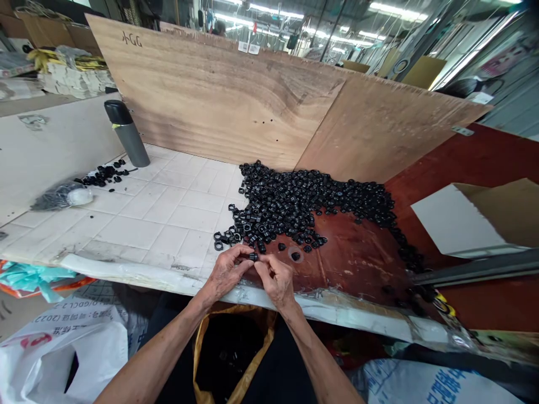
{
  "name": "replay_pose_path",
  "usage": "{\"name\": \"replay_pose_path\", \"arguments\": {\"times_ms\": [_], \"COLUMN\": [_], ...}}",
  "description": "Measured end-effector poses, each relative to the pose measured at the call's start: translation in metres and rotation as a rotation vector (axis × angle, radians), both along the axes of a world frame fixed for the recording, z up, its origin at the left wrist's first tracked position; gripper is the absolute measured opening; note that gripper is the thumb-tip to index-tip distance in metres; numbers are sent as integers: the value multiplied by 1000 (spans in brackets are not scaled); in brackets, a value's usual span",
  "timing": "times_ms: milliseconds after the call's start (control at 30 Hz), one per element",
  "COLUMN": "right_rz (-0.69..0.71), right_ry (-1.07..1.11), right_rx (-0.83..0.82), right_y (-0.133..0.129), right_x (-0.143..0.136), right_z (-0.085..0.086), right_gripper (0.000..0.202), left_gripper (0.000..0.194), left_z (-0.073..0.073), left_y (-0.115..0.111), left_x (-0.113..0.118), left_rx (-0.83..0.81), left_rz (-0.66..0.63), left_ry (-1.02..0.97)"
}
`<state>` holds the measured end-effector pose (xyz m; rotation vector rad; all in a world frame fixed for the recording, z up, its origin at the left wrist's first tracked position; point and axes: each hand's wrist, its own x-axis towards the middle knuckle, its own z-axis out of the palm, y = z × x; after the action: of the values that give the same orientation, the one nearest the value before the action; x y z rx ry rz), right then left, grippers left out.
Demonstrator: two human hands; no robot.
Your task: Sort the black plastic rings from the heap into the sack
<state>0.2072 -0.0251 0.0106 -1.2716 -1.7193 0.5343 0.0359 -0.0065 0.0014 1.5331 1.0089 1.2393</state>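
Workbench (138, 224) with plywood backboard (236, 106)

The workbench (138, 224) has a white tiled top on the left and a dark red surface on the right; a large heap of small black rings (311, 205) lies across both parts. A grey bottle (126, 133) stands upright at the back left; near it lie a smaller group of black rings (103, 174) and a clear bag (63, 195); a cardboard piece (471, 219) lies at the right.
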Motion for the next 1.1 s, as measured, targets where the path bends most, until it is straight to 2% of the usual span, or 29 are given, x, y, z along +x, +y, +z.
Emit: {"name": "replay_pose_path", "arguments": {"times_ms": [133, 233, 367, 433, 500, 533, 600, 667, 700, 833, 1000, 1100], "right_rz": [-15, 27, -44, -77, -104, -118, -109, -58, -27, 10, 27, 10], "right_ry": [33, 116, 240, 317, 337, 321, 255, 192, 167, 185, 231, 426], "right_rx": [36, -6, -250, -428, -514, -494, -352, -206, -183, -385, -283, -488], "right_y": [0, -5, -30, -45, -58, -62, -68, -69, -69, -70, -76, -78], "right_x": [1, -1, -11, -16, -20, -21, -21, -19, -18, -16, -17, -23], "right_z": [3, 4, 0, -1, 0, 1, 4, 7, 7, 6, 8, 13], "right_gripper": [19, 20, 23, 38, 47, 44, 33, 27, 26, 26, 23, 24], "left_gripper": [21, 19, 17, 21, 23, 22, 18, 19, 20, 18, 21, 16], "left_z": [2, 4, 7, 9, 12, 13, 16, 17, 17, 13, 14, 13], "left_y": [2, -1, -26, -44, -58, -64, -70, -73, -73, -75, -77, -80], "left_x": [0, -1, -4, -6, -8, -9, -10, -11, -12, -15, -13, -13], "left_rx": [-12, -28, 35, 124, 141, 95, -76, -233, -262, -173, -338, -205], "left_rz": [-10, -51, -84, -76, -83, -86, -99, -120, -123, -79, -180, -125], "left_ry": [1, -1, 75, 128, 137, 115, 22, -83, -108, -39, -200, -80]}}
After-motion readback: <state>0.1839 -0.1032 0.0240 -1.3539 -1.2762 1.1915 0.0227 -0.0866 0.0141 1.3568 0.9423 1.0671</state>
